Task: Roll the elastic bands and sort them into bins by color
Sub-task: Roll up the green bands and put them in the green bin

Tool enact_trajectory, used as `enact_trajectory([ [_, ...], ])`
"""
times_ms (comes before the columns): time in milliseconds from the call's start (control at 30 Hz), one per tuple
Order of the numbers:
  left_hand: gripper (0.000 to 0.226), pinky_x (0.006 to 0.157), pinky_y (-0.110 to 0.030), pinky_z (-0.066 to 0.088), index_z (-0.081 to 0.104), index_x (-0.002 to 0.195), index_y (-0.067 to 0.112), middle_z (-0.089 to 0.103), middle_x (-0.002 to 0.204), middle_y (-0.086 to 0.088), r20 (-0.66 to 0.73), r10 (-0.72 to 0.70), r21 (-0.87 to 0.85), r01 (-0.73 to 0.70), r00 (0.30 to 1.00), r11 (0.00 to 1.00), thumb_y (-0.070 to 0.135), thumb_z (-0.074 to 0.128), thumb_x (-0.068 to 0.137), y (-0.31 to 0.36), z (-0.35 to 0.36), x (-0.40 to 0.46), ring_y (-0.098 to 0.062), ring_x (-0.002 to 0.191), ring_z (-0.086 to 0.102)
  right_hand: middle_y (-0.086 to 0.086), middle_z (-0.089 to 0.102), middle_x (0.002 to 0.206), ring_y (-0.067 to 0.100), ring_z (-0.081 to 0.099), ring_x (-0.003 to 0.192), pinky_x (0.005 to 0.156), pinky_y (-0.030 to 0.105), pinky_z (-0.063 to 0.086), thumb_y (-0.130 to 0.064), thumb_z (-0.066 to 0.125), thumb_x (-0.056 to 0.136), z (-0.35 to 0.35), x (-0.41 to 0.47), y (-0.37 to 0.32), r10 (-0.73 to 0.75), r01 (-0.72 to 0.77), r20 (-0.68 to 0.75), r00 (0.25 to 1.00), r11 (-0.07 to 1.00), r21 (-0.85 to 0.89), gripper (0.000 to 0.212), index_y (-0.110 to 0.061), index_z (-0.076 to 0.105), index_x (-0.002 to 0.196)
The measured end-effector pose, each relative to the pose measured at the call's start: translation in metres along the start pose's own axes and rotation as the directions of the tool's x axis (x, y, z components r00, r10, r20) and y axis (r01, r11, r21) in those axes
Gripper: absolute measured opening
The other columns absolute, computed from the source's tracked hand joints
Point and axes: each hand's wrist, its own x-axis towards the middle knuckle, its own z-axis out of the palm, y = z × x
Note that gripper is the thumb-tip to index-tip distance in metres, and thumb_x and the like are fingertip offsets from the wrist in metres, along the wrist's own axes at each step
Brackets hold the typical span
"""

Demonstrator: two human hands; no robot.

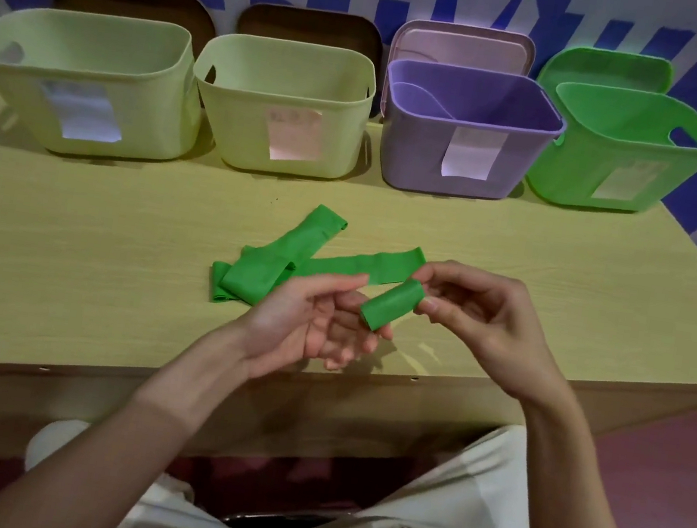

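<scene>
A green elastic band rolled into a short tube (390,305) is held above the table's front edge. My right hand (486,325) pinches its upper right end between thumb and fingers. My left hand (320,318) lies palm up under its lower left end, fingers relaxed and touching it. Loose green bands (288,264) lie unrolled in a crossed heap on the table just behind my hands. At the back stand the bins: two pale yellow-green ones (88,89) (284,109), a purple bin (464,145) and a green bin (624,160) at the far right.
The wooden table (88,270) carries the bins along its back edge, each with a paper label on its front. Lids lean against the blue patterned wall behind them. A purple band lies inside the purple bin. My knees show below the table's front edge.
</scene>
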Motion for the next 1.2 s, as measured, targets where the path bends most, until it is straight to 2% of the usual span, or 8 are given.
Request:
enact_trajectory([
  [200,0.034,0.072,-0.030,0.057,0.070,0.100,-0.006,0.069,0.099,-0.024,0.120,-0.140,-0.266,0.168,0.983,0.949,0.017,0.049,0.089,0.005,-0.014,0.015,-0.026,0.082,0.070,-0.007,0.069,0.095,0.007,0.062,0.088,0.078,0.017,0.048,-0.020,0.074,0.079,-0.004,0.022,0.021,0.042,-0.051,0.080,0.996,0.993,0.110,0.020,-0.022,0.074,0.099],
  [367,0.028,0.070,-0.027,0.057,0.071,0.097,-0.005,0.071,0.093,-0.018,0.093,-0.214,-0.314,0.232,0.972,0.921,0.008,0.050,0.084,0.014,-0.037,0.039,-0.019,0.078,0.070,-0.003,0.066,0.099,0.013,0.058,0.097,0.088,0.022,0.046,-0.020,0.069,0.083,-0.016,0.056,0.041,0.114,-0.139,0.209,0.971,0.985,0.106,0.021,-0.019,0.071,0.103],
  [467,0.030,0.065,-0.026,0.057,0.068,0.097,-0.009,0.071,0.089,-0.018,0.003,-0.288,-0.284,0.277,0.958,0.918,0.009,0.055,0.078,0.023,-0.049,0.056,-0.019,0.075,0.070,0.012,0.063,0.100,0.020,0.058,0.097,0.088,0.027,0.048,-0.011,0.065,0.084,-0.026,0.080,0.048,0.155,-0.185,0.291,0.944,0.979,0.081,0.024,-0.007,0.066,0.107],
  [600,0.030,0.068,-0.029,0.058,0.068,0.096,-0.009,0.071,0.089,-0.019,-0.084,-0.360,-0.335,0.314,0.929,0.888,0.008,0.058,0.074,0.039,-0.056,0.079,-0.021,0.078,0.070,0.013,0.069,0.102,0.022,0.063,0.097,0.089,0.034,0.051,-0.005,0.065,0.083,-0.040,0.109,0.049,0.239,-0.261,0.284,0.929,0.964,0.042,0.024,-0.005,0.066,0.106],
  [800,0.036,0.076,-0.031,0.059,0.062,0.104,-0.007,0.071,0.096,-0.019,-0.250,-0.419,-0.391,0.305,0.873,0.869,0.002,0.061,0.069,0.069,-0.054,0.108,-0.026,0.087,0.071,0.013,0.070,0.095,0.009,0.063,0.088,0.075,0.016,0.048,-0.007,0.065,0.087,-0.074,0.138,0.040,0.334,-0.334,-0.016,0.942,0.939,-0.074,0.023,-0.006,0.067,0.109],
  [967,0.034,0.067,-0.026,0.059,0.064,0.097,-0.004,0.073,0.085,-0.014,-0.492,-0.326,-0.171,0.277,0.807,0.945,-0.003,0.071,0.064,0.101,-0.038,0.129,-0.025,0.079,0.072,0.010,0.071,0.094,0.009,0.062,0.080,0.069,0.020,0.049,-0.008,0.066,0.089,-0.111,0.149,0.025,0.346,-0.392,-0.249,0.905,0.904,-0.170,0.014,-0.010,0.068,0.103],
  [1100,0.019,0.060,-0.021,0.057,0.066,0.088,0.004,0.072,0.079,-0.009,-0.543,-0.265,0.017,0.326,0.797,0.945,-0.005,0.073,0.073,0.126,-0.013,0.152,-0.018,0.066,0.072,0.005,0.069,0.089,0.006,0.060,0.077,0.069,0.026,0.050,-0.009,0.064,0.091,-0.135,0.152,0.012,0.267,-0.374,-0.368,0.891,0.891,-0.258,0.014,-0.012,0.067,0.104],
  [1200,0.016,0.061,-0.023,0.058,0.066,0.088,0.002,0.071,0.079,-0.010,-0.515,-0.231,0.046,0.295,0.825,0.954,-0.006,0.071,0.075,0.142,0.011,0.170,-0.016,0.063,0.070,0.002,0.067,0.091,0.001,0.058,0.080,0.067,0.014,0.045,-0.012,0.061,0.092,-0.154,0.152,0.000,0.126,-0.340,-0.508,0.852,0.872,-0.353,0.016,-0.015,0.066,0.107],
])
